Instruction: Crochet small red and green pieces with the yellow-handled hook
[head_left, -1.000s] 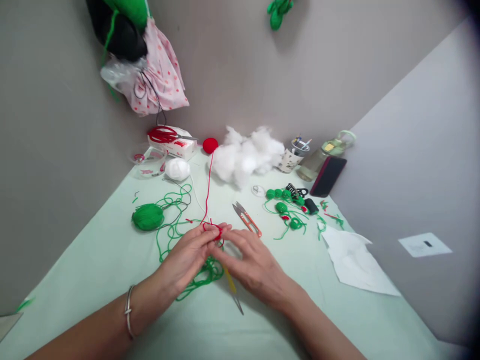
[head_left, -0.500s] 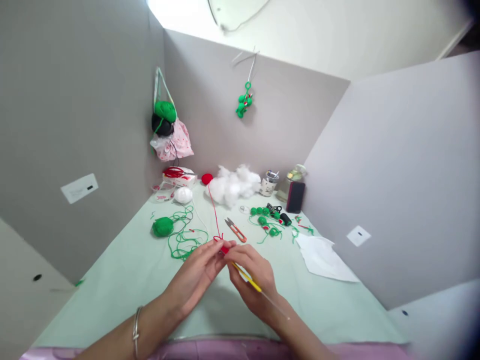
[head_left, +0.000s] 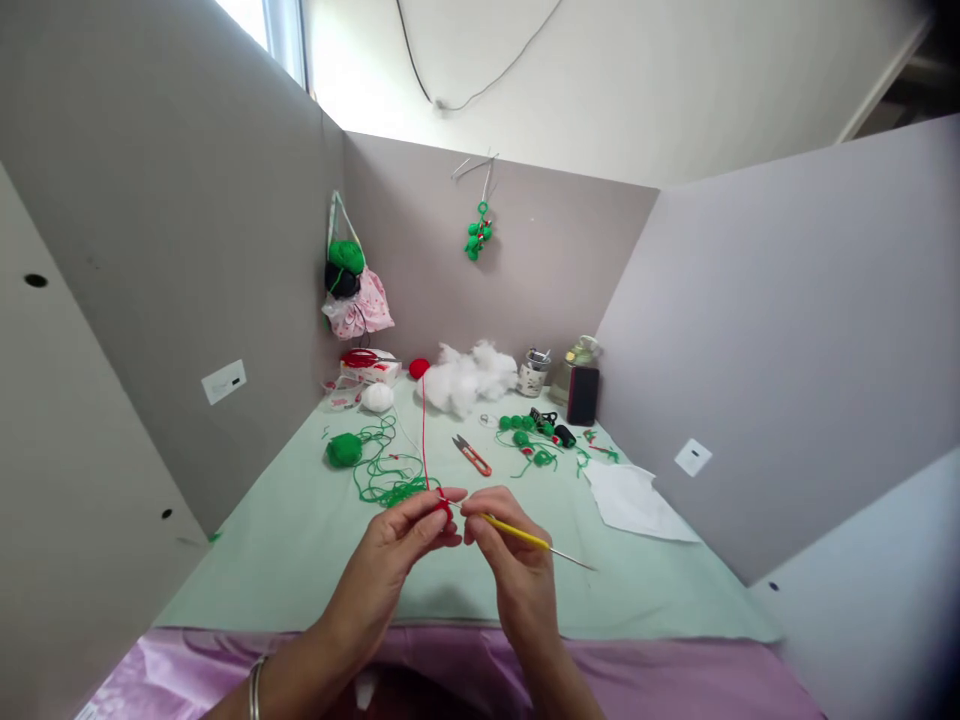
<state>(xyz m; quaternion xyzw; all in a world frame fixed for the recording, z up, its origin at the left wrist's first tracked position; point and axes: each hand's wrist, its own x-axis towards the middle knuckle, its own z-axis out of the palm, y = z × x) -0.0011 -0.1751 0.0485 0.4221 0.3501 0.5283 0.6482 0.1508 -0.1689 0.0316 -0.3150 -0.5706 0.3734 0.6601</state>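
Observation:
Between the thumb and fingers of my left hand [head_left: 397, 545] is a small red crochet piece [head_left: 444, 509], partly covered by the fingertips. Red yarn [head_left: 424, 430] rises from it to a red yarn ball [head_left: 418, 369] at the back of the table. My right hand [head_left: 517, 560] grips a crochet hook [head_left: 517, 531] with a yellow handle, its metal tip reaching left to the red piece. The hook's other thin metal end points down to the right. Both hands are raised over the near part of the table.
Orange thread snips [head_left: 472, 456] lie beyond my hands. Left are a green yarn ball [head_left: 344, 450], loose strands and a white ball [head_left: 377, 398]. White stuffing [head_left: 469, 378] sits at the back. Small green crocheted balls [head_left: 520, 438], a phone [head_left: 583, 396] and white paper [head_left: 634, 500] are right.
My view has tilted up. My right hand has drawn a little apart from the left, and the hook now lies flatter, with its metal tip visible at the red piece.

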